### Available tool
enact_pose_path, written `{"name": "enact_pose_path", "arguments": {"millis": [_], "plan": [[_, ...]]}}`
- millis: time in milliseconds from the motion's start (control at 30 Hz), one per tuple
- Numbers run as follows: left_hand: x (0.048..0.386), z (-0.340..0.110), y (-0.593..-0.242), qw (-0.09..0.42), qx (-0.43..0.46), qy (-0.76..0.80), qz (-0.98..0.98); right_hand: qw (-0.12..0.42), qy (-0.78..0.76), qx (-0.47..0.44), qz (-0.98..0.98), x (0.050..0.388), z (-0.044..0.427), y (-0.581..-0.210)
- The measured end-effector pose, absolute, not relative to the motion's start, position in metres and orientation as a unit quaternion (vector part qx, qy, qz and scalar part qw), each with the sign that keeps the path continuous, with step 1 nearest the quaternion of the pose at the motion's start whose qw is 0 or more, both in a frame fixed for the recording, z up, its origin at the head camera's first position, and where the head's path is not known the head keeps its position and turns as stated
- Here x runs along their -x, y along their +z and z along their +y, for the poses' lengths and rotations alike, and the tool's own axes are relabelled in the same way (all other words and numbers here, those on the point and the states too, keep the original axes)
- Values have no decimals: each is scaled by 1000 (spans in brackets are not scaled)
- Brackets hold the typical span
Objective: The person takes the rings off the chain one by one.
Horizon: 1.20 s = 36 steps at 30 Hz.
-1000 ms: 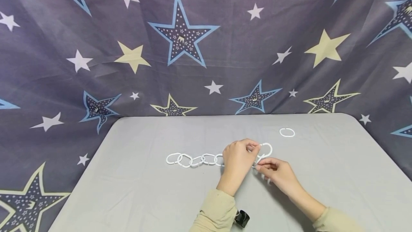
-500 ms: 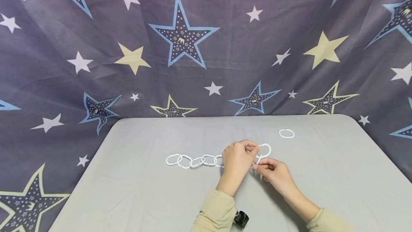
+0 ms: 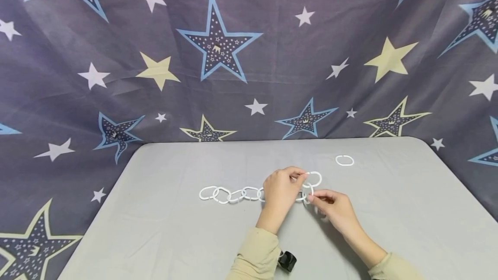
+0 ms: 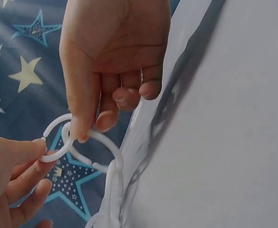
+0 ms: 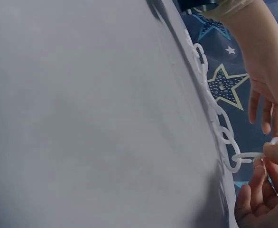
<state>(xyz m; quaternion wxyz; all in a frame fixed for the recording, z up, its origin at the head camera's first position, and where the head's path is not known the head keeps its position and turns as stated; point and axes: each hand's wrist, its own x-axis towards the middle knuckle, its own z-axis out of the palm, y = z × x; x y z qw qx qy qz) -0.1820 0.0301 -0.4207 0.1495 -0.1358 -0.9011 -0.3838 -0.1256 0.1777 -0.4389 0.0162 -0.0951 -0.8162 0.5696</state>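
Note:
A chain of white plastic links (image 3: 215,193) runs across the grey table to my left hand (image 3: 281,191), which hides part of it. Between thumb and forefinger that hand pinches the end link (image 3: 320,179), raised above the table. My right hand (image 3: 336,211) pinches the neighbouring link (image 3: 312,190) just below; the two links cross and look hooked together. In the left wrist view, the held links (image 4: 108,142) hang between both hands, with more chain (image 4: 113,190) beneath. The right wrist view shows the chain (image 5: 227,128) leading up to my right fingers.
One loose white oval link (image 3: 344,165) with a small gap lies farther back on the right of the table (image 3: 163,237). A star-patterned cloth (image 3: 256,64) hangs behind the table's far edge. A black device (image 3: 287,262) sits at the left sleeve.
Both hands have shifted slightly left with the held links. The links between them show more fully now, and a piece of chain has come into sight beside the left hand.

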Motion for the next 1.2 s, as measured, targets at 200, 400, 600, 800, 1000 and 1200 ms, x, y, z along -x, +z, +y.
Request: {"name": "enact_pose_path", "arguments": {"millis": [200, 400, 600, 800, 1000, 1200], "plan": [[187, 20, -419, 140, 127, -394, -899, 37, 563, 93, -820, 131, 178, -436], [191, 12, -420, 128, 104, -406, -899, 55, 550, 95, -828, 138, 178, -434], [194, 8, -421, 116, 88, -412, -900, 59, 558, 104, -821, 143, 179, -433], [195, 5, -423, 97, 78, -409, -904, 63, 577, 105, -808, 148, 184, -436], [198, -1, -429, 46, 72, -420, -903, 70, 580, 106, -804, 152, 188, -438], [200, -7, -430, -19, 72, -448, -891, 71, 579, 97, -806, 155, 190, -440]]}}
